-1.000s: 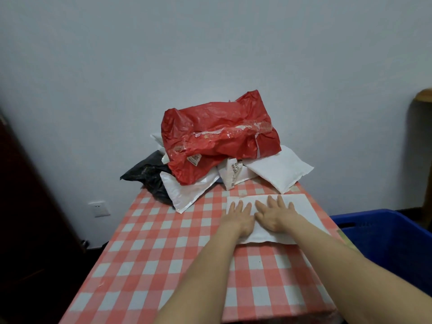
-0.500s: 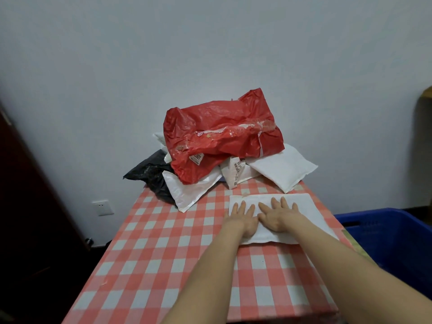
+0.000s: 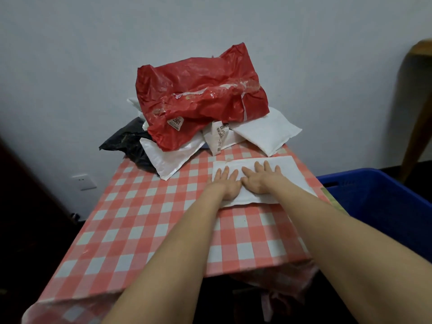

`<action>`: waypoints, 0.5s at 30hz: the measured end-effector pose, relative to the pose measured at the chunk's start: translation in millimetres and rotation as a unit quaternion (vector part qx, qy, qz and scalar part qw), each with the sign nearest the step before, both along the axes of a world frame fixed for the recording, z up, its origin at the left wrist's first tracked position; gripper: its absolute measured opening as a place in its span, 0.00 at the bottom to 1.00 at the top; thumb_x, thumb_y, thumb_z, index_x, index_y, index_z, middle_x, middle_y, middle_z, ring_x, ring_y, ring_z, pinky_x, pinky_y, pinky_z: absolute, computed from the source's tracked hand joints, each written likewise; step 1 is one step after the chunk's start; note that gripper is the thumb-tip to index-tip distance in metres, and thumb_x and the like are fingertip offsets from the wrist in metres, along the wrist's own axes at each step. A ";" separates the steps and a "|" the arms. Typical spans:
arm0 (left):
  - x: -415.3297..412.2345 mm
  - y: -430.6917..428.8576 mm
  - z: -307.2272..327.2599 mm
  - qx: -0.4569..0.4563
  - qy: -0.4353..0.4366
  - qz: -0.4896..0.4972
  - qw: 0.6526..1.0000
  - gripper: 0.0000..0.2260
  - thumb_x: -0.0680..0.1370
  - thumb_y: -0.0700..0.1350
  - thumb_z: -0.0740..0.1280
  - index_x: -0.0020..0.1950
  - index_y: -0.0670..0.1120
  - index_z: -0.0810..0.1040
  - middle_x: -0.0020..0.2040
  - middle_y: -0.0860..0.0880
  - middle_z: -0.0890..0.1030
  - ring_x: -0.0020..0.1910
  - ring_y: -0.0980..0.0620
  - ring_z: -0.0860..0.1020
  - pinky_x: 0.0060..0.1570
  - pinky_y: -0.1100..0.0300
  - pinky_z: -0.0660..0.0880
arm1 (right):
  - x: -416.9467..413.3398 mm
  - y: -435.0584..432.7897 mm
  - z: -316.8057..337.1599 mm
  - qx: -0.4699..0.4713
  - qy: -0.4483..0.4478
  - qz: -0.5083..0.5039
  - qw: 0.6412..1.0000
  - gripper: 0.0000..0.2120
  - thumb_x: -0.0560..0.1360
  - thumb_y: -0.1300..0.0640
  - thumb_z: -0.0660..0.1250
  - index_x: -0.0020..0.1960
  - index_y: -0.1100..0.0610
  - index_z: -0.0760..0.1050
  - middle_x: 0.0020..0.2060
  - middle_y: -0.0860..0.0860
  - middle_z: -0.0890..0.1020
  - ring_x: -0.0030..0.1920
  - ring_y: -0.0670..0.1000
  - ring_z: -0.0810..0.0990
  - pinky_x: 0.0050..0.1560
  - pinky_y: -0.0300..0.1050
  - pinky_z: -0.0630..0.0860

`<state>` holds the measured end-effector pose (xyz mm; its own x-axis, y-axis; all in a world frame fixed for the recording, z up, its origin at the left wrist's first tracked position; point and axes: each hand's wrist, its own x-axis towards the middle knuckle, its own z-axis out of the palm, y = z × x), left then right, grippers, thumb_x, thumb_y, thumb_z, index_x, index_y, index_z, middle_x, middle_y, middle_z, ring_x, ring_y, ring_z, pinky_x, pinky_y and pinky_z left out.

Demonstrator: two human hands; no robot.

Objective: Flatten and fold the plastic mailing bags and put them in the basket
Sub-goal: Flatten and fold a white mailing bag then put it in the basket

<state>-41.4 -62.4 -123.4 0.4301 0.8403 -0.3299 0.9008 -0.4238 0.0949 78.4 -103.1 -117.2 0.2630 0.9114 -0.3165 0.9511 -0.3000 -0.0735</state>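
Observation:
A flat white mailing bag (image 3: 289, 168) lies on the red-checked table (image 3: 145, 220) near its far right side. My left hand (image 3: 225, 183) and my right hand (image 3: 260, 180) lie side by side on it, palms down, fingers straight and spread, pressing it flat. Behind it rises a pile of mailing bags: a large crumpled red bag (image 3: 201, 97) on top, white bags (image 3: 266, 132) underneath and a black bag (image 3: 131, 142) at the left. A blue basket (image 3: 378, 197) stands to the right of the table.
A pale wall stands close behind the pile, with a socket (image 3: 84, 182) low on the left. A wooden furniture leg (image 3: 418, 108) rises at the far right. Dark furniture borders the left. The tablecloth hangs over the near edge.
The view has dipped a little, bringing the near table edge into sight. Both hands stay flat on the white bag in nearly the same spot.

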 end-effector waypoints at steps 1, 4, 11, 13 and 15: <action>-0.1 0.1 0.1 0.000 -0.001 0.000 1.000 0.24 0.83 0.55 0.42 0.78 0.54 0.42 0.78 0.50 0.38 0.77 0.48 0.38 0.75 0.46 0.38 | 0.2 -0.2 -0.3 0.002 0.002 -0.001 1.000 0.27 0.82 0.41 0.41 0.78 0.43 0.41 0.78 0.53 0.40 0.77 0.58 0.38 0.74 0.63 0.37; 1.6 -0.4 -1.7 -0.005 0.001 -0.001 1.000 0.24 0.83 0.54 0.42 0.78 0.54 0.42 0.78 0.50 0.38 0.77 0.48 0.38 0.75 0.46 0.38 | 1.4 -1.9 -3.7 0.007 0.004 0.000 1.000 0.27 0.82 0.41 0.41 0.78 0.43 0.41 0.78 0.53 0.41 0.77 0.59 0.39 0.74 0.63 0.37; 0.2 0.1 -3.9 -0.003 -0.002 -0.001 1.000 0.24 0.83 0.54 0.42 0.78 0.54 0.41 0.78 0.50 0.38 0.77 0.49 0.38 0.75 0.46 0.38 | 0.8 -4.5 -10.4 0.050 0.000 0.014 0.999 0.26 0.82 0.41 0.41 0.79 0.44 0.45 0.79 0.53 0.44 0.78 0.59 0.41 0.74 0.62 0.39; 0.0 -0.5 -4.6 0.000 -0.010 -0.002 1.000 0.24 0.83 0.54 0.42 0.78 0.54 0.42 0.78 0.50 0.38 0.77 0.48 0.39 0.74 0.46 0.39 | 3.7 -6.6 -6.1 0.059 0.025 0.024 0.998 0.26 0.82 0.42 0.44 0.78 0.45 0.49 0.79 0.53 0.47 0.78 0.58 0.43 0.74 0.61 0.41; -2.0 -1.0 -5.0 0.011 -0.019 -0.004 1.000 0.24 0.83 0.54 0.42 0.79 0.53 0.44 0.79 0.50 0.40 0.77 0.47 0.40 0.75 0.46 0.41 | 7.8 -9.7 0.3 0.094 0.082 0.022 0.992 0.26 0.81 0.43 0.51 0.77 0.47 0.56 0.78 0.53 0.54 0.77 0.57 0.50 0.75 0.60 0.48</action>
<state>-43.4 -63.4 -128.4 0.4480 0.8438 -0.2954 0.8936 -0.4327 0.1192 86.3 -112.8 -117.0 0.1806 0.9679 -0.1749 0.9338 -0.2246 -0.2786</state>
